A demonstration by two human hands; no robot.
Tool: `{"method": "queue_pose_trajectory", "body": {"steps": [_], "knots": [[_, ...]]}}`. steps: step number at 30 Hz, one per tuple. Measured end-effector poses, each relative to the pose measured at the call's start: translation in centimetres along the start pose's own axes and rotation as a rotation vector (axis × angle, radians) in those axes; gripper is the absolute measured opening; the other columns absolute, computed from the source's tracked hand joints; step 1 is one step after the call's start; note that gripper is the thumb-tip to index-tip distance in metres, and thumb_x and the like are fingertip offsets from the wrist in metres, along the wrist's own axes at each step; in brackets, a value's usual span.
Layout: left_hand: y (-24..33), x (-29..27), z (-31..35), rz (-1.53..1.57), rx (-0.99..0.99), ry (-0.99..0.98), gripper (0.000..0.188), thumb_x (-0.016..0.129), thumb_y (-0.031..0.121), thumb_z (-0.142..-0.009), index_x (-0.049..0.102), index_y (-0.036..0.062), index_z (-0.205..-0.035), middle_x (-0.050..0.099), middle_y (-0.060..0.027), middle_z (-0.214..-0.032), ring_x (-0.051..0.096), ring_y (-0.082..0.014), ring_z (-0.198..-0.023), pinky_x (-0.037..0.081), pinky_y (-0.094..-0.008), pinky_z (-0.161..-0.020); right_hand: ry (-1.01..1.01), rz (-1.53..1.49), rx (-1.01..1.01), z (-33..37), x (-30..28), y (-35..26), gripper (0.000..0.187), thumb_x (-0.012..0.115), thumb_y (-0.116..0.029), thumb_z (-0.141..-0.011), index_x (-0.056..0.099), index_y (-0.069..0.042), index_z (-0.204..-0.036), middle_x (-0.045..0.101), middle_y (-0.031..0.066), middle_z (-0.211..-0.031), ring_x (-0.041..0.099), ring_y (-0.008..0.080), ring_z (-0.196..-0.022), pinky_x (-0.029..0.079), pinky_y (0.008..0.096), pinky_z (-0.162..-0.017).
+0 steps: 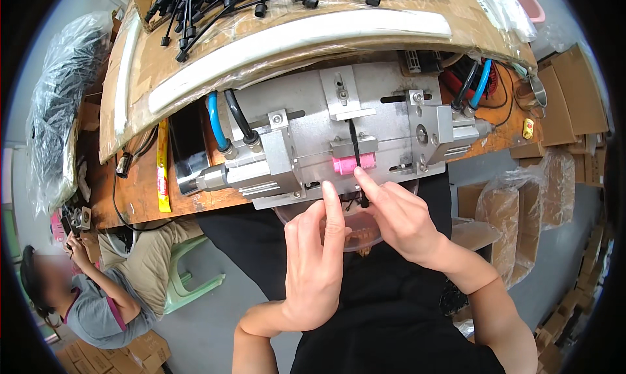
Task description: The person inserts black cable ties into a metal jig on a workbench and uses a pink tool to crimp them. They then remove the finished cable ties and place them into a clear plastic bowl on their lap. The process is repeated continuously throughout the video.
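Workshop with grey floor; wooden table point(147, 203) across the middle, stacked cartons point(574, 93) at far right. At left, a seated co-worker point(107, 302) on a green stool point(186, 279).

Far side: cardboard sheet point(274, 31) bearing a pile of black rods point(225, 5).

Centre: metal fixture point(313, 93), one block clamp on the left and one on the right, each with blue and black hoses. At its near middle, a pink block point(352, 164); across it, near to far, one black rod point(354, 139).

Right hand point(407, 221): index fingertip at the rod, by the pink block's near edge; whether thumb and fingers grip the rod's near end, cannot tell.

Left hand point(314, 260): near the fixture's front edge, index finger extended, other fingers bent; grip cannot be told.
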State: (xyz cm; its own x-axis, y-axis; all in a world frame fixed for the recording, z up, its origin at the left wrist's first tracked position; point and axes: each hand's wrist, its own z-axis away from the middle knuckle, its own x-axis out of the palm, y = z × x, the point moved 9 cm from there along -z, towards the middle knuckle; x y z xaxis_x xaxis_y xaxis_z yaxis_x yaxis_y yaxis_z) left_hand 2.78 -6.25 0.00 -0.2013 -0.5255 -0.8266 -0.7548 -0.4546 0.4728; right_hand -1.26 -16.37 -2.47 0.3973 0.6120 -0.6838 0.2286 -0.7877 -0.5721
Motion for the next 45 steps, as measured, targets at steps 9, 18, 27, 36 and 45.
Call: {"method": "queue_pose_trajectory", "body": {"steps": [9, 18, 27, 36, 45], "knots": [[-2.3, -5.3, -3.4, -0.057, 0.008, 0.201, 0.070, 0.072, -0.013, -0.065, 0.058, 0.0054, -0.132, 0.057, -0.0115, -0.104, 0.053, -0.0252, -0.091, 0.047, -0.0347, -0.084, -0.096, 0.034, 0.032, -2.3, -2.5, -1.5, 0.060, 0.072, 0.002, -0.075, 0.050, 0.007, -0.131, 0.054, 0.0110, -0.076, 0.053, 0.0230, -0.066, 0.047, 0.0348, -0.060], [-11.2, -11.2, -17.7, 0.009, -0.054, -0.002, 0.008, 0.061, 0.003, -0.085, 0.063, 0.0010, -0.093, 0.059, -0.0105, -0.085, 0.057, -0.0188, -0.071, 0.048, -0.0306, -0.070, 0.115, 0.523, -0.204, -22.3, -9.1, 1.0, 0.016, 0.062, -0.012, -0.091, 0.063, 0.001, -0.101, 0.067, 0.0143, -0.093, 0.065, 0.0244, -0.080, 0.048, 0.0327, -0.070], [-7.7, -12.0, -12.6, -0.095, 0.076, 0.183, 0.044, 0.066, -0.011, -0.072, 0.064, 0.0022, -0.114, 0.058, -0.0055, -0.086, 0.051, -0.0129, -0.071, 0.045, -0.0248, -0.070, 0.178, 0.384, -0.190, -24.1, -10.1, 3.3, 0.014, 0.059, -0.001, -0.077, 0.067, 0.005, -0.087, 0.065, 0.0230, -0.074, 0.066, 0.0386, -0.072, 0.052, 0.0419, -0.068], [1.7, 1.5, -1.1, -0.191, 0.187, 0.057, 0.061, 0.063, -0.003, -0.071, 0.050, -0.0088, -0.131, 0.052, -0.0089, -0.093, 0.052, -0.0201, -0.081, 0.044, -0.0293, -0.071, 0.294, -0.509, 0.050, -16.5, -16.7, 3.2, 0.032, 0.055, -0.029, -0.098, 0.064, 0.001, -0.094, 0.065, 0.0098, -0.080, 0.060, 0.0130, -0.065, 0.048, 0.0224, -0.057], [1.6, 4.8, -2.2, -0.235, 0.148, -0.021, 0.069, 0.060, -0.002, -0.074, 0.039, -0.0097, -0.139, 0.051, -0.0108, -0.101, 0.050, -0.0222, -0.083, 0.046, -0.0311, -0.077, 0.411, -0.419, 0.039, -7.1, -16.0, 1.4, 0.018, 0.058, -0.009, -0.092, 0.058, 0.003, -0.106, 0.066, 0.0206, -0.103, 0.065, 0.0209, -0.087, 0.050, 0.0282, -0.072]]}}
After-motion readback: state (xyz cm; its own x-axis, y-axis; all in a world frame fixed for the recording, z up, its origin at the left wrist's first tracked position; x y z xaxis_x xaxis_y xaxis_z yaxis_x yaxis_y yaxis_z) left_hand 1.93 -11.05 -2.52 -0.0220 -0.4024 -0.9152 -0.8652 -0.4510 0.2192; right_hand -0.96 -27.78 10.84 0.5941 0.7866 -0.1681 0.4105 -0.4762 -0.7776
